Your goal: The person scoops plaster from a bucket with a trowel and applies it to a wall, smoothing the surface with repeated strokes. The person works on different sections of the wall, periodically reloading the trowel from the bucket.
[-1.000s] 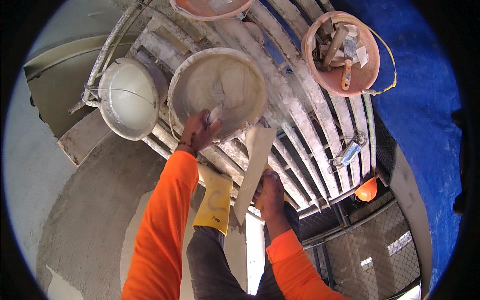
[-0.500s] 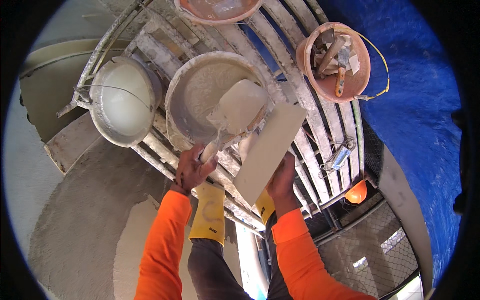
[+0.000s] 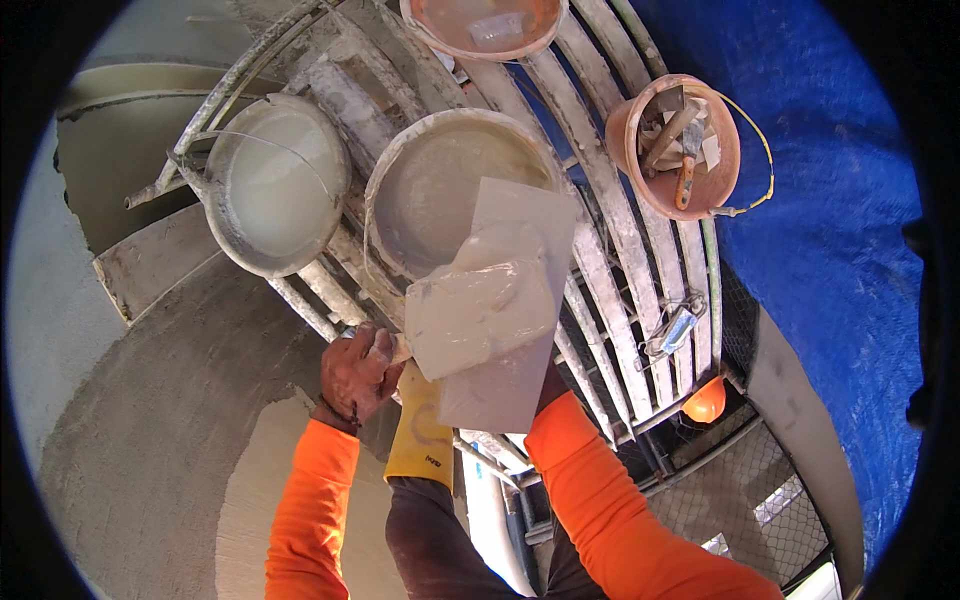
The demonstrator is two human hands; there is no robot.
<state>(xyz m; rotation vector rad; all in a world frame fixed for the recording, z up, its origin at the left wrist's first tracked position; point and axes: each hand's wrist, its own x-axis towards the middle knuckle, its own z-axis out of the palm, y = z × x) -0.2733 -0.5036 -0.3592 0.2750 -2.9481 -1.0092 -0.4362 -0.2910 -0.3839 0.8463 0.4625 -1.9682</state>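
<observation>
My left hand (image 3: 358, 375) is closed round the handle of a broad trowel (image 3: 480, 312), whose wide blade is coated with wet grey plaster. That blade lies across a flat rectangular plastering trowel (image 3: 515, 205), overlapping its middle. Behind this plate, my right hand (image 3: 552, 388) is mostly hidden; it grips the plate from underneath, and the handle does not show. Just beyond both tools stands a round bucket (image 3: 372, 215) of grey plaster (image 3: 440, 165), partly covered by the rectangular plate.
A bucket (image 3: 214, 215) of whitish liquid stands left on the slatted platform (image 3: 640, 265). At right is a reddish pail (image 3: 621, 135) of hand tools, before a blue tarp (image 3: 820, 220). Another reddish tub (image 3: 550, 35) is far off. My yellow boot (image 3: 420, 430) is below.
My left hand has brought the broad trowel back from over the bucket and turned it onto the rectangular plate. The plate has swung more upright, and my right hand is more hidden.
</observation>
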